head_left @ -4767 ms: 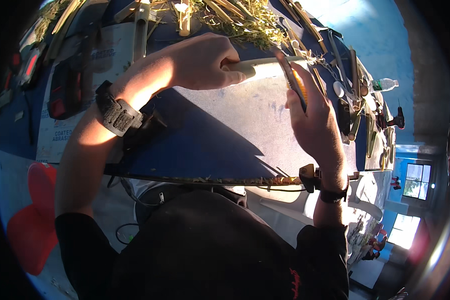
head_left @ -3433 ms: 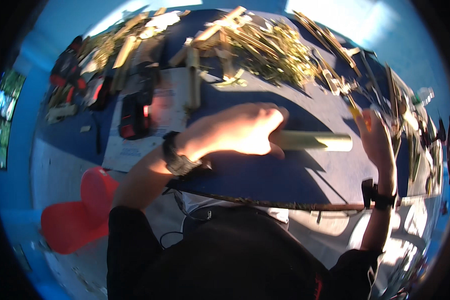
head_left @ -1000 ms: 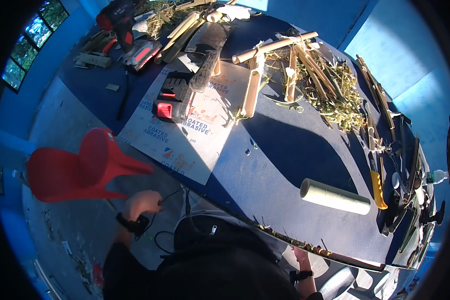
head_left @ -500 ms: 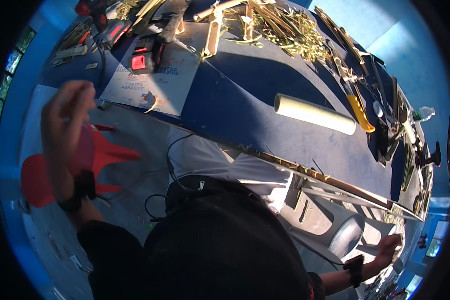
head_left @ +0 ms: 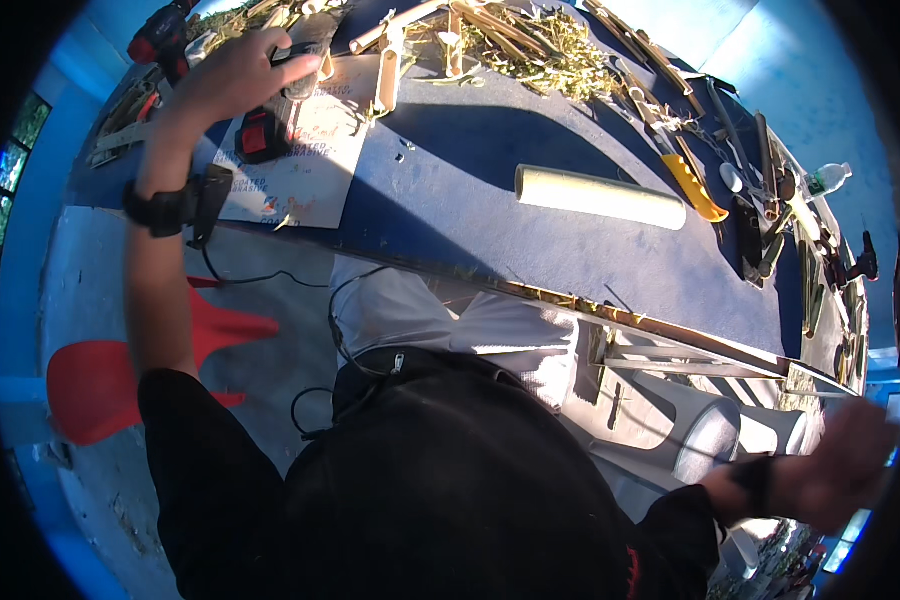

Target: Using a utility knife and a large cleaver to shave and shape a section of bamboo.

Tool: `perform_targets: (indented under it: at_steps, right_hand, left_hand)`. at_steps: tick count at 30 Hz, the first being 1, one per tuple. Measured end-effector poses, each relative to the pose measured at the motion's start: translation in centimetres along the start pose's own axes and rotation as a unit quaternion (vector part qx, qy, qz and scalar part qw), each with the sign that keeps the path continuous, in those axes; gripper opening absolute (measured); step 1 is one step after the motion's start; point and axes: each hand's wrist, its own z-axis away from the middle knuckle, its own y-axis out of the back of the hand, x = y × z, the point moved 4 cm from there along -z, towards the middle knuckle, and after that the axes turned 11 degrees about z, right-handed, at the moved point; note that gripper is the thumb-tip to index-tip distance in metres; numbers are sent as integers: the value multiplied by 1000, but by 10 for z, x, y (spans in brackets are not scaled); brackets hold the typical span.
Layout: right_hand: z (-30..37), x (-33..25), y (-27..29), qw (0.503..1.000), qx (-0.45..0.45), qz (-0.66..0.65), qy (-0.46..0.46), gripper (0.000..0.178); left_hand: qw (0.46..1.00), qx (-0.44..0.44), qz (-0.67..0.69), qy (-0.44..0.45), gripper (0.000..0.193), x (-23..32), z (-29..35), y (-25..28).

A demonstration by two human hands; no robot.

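My left hand [head_left: 235, 75] reaches over the far left of the blue-topped table [head_left: 440, 220], thumb and fingers apart. It is right at a cordless power tool with a red and black battery [head_left: 263, 135]; the hand covers part of the tool, and I cannot make out any firm contact. Under the tool lies a printed white sheet [head_left: 310, 185]. Low at the right rim, past the table's edge, my right hand [head_left: 850, 465] is smeared by motion, so its fingers are unclear. A pale bamboo tube [head_left: 600, 197] lies on the table, apart from both hands.
Bamboo strips and shavings [head_left: 540, 50] are heaped at the far side. A yellow-handled tool [head_left: 695, 188] lies right of the tube, among other tools. A red and black drill [head_left: 160, 42] is at far left. A red chair [head_left: 95, 390] and grey stool [head_left: 705, 440] stand below the table.
My left hand has moved up and right from beside the table to the power tool. My right hand has swung outward and up to the right rim. The view has shifted slightly.
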Motion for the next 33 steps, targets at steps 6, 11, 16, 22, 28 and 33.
perform_targets:
  at_steps: [6, 11, 16, 22, 28, 33]
  right_hand:
    - [84, 174, -269, 825, -517, -72, -217, 52]
    - [103, 237, -358, 798, -566, -107, -177, 58]
    - [119, 254, -384, 723, -655, -105, -193, 62]
    - [126, 256, -378, 771, -612, -105, -142, 62]
    - [123, 261, -379, 761, -626, -102, -137, 62]
    - [77, 242, -336, 778, -571, -163, -206, 62]
  left_hand:
    - [985, -156, -25, 75, 68, -8, -31, -57]
    - [987, -131, -57, 80, 64, -8, -47, -63]
    - [980, -159, -71, 93, 50, -25, -59, -74]
    - [993, -88, -40, 66, 47, -48, -57, -80]
    - [864, -40, 461, 199, 32, -57, -17, -48]
    - [792, 25, 564, 230, 31, -1, 43, -24]
